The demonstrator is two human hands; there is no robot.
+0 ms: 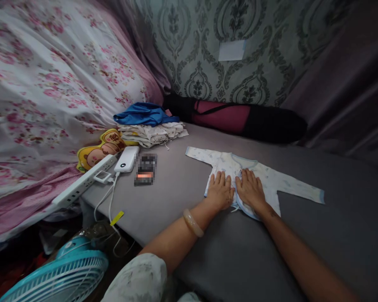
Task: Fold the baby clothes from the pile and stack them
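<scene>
A small white baby shirt [271, 179] with pale blue trim and a faint print lies front up on the grey bed surface [176, 184]. Its two sleeves are spread out to either side. My left hand [220, 191] rests flat on the left half of the shirt's body, fingers stretched out. Flat beside it, my right hand [250, 188] presses on the right half near the front overlap. Neither hand grips the cloth. Part of the shirt's lower body is hidden under my hands, and a thin tie shows at the hem between them.
Folded clothes [157, 133] with a blue garment [143, 113] on top sit at the back left. Nearby are a power bank [127, 159], a blurred phone [145, 169], a power strip [85, 178] and a yellow cushion [97, 153]. A long bag [223, 117] lies along the wall; a fan [59, 272] stands lower left.
</scene>
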